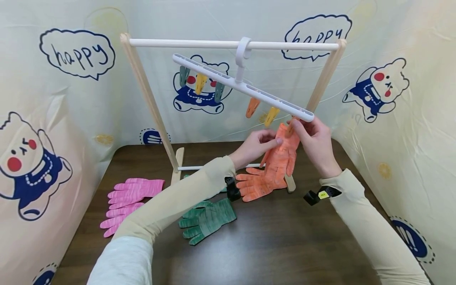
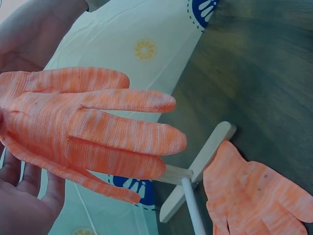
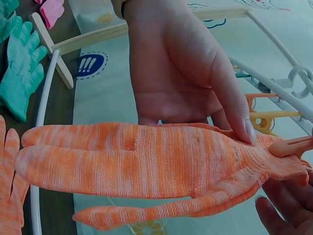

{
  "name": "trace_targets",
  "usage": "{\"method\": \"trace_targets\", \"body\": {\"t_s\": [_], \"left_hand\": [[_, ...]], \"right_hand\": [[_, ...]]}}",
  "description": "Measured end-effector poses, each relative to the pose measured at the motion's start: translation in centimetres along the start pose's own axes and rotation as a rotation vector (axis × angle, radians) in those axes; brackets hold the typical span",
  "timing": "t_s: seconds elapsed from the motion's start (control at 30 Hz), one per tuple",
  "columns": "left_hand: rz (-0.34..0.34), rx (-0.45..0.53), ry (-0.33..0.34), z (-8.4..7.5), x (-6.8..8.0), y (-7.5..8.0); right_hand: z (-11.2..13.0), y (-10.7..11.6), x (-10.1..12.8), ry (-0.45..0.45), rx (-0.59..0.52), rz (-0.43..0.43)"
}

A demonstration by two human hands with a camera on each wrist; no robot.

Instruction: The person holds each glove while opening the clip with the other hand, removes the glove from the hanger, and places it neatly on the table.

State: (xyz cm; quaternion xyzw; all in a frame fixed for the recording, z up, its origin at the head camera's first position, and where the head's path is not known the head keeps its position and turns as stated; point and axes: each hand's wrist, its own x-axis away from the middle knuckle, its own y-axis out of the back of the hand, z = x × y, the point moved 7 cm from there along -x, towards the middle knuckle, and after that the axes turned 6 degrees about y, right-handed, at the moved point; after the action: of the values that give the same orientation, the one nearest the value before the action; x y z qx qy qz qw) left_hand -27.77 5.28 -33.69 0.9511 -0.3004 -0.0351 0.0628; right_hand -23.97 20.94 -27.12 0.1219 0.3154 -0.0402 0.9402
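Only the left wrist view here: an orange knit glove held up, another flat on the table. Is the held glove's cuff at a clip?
Observer: Yes, an orange plastic clip touches the cuff of the orange knit glove.
Operator: Which hand works that clip?
Observer: The right hand, at the low end of the tilted white plastic peg hanger.
Operator: And the left hand?
Observer: Its thumb presses the cuff.
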Motion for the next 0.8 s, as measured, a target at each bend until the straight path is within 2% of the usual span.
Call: {"method": "trace_targets", "body": {"t_s": [0.4,0.6,0.8], "left_hand": [[0.0,0.005,0.003,0.32,0.04,0.2],[0.003,0.009,0.01,0.41,0.07,0.14],[0.003,0.019,0.013,0.79,0.19,0.25]], "right_hand": [[-0.01,0.0,-0.12,-0.035,-0.011,0.016],[-0.03,0.19,0.03,-0.031,-0.008,-0.022],[-0.06,0.16,0.1,-0.055,-0.097,-0.057]]}}
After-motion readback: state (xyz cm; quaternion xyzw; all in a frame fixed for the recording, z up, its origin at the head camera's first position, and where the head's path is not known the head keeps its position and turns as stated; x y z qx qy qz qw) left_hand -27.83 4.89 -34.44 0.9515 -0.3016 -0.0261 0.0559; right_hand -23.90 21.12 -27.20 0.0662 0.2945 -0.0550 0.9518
